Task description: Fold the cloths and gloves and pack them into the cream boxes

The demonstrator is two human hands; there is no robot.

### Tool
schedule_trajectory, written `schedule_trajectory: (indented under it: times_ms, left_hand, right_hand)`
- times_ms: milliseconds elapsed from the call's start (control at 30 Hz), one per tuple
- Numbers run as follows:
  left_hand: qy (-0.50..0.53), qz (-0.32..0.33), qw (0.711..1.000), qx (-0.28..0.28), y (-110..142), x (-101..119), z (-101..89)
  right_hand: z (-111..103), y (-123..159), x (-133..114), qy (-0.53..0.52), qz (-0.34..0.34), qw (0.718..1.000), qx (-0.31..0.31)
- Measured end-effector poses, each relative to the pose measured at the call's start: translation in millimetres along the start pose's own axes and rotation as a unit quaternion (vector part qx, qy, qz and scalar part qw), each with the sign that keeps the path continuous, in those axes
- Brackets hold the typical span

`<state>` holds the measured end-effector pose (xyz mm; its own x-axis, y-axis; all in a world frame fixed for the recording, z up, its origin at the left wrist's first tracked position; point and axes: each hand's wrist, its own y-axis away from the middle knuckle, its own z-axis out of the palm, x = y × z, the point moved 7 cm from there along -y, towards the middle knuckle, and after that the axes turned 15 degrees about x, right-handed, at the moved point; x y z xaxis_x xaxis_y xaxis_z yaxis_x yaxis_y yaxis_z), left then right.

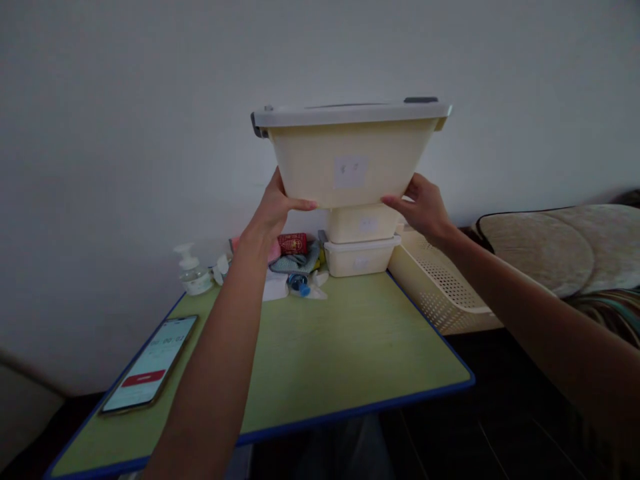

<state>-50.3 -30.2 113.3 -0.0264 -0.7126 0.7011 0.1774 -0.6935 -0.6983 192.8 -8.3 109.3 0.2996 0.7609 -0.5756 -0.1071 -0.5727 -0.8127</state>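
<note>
Between both hands is a cream storage box (305, 160) with a white lid, grey latches and a paper label on its front. My left hand (277, 203) grips its lower left side, thumb along the bottom front edge. On the lower right, my right hand (423, 205) holds it the same way, thumb at the bottom edge. Behind and below stand two smaller cream boxes, an upper box (345, 225) on a lower lidded box (343, 261), both labelled. Whether the held box touches the upper one I cannot tell.
A green table (325, 353) with a blue edge carries a phone (153, 363), a pump bottle (194, 272), a red can-like item (293, 244), cloths (297, 262) and a small blue-capped bottle (299, 285). A perforated cream basket (435, 287) and a cushion (540, 247) are at right.
</note>
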Motion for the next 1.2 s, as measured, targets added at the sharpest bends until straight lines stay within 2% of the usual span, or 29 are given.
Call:
schedule_trajectory:
  times_ms: [233, 400, 533, 833, 1000, 1200]
  left_hand:
    - [-0.024, -0.054, 0.998, 0.024, 61.2, 20.4, -36.5]
    - [-0.045, -0.125, 0.987, 0.09, 111.0, 9.8, -69.6]
    - [-0.09, -0.181, 0.973, 0.11, 147.3, -6.0, -88.7]
    - [-0.15, -0.288, 0.941, 0.097, 206.2, -41.0, -108.6]
    - [-0.161, -0.319, 0.928, 0.107, 231.6, -58.2, -116.8]
    - [-0.191, -0.339, 0.914, 0.115, 256.6, -65.6, -129.6]
  right_hand:
    - [11.3, 61.1, -21.9, -0.038, 0.062, 0.997, 0.012]
    - [24.2, 112.4, -22.0, -0.031, 0.094, 0.995, -0.012]
    - [29.8, 150.1, -13.5, -0.021, 0.122, 0.992, -0.025]
    - [32.9, 210.4, 9.1, 0.008, 0.195, 0.979, -0.054]
    - [36.5, 237.3, 23.7, 0.0, 0.259, 0.963, -0.077]
    - [42.5, 266.5, 33.5, 0.029, 0.306, 0.945, -0.107]
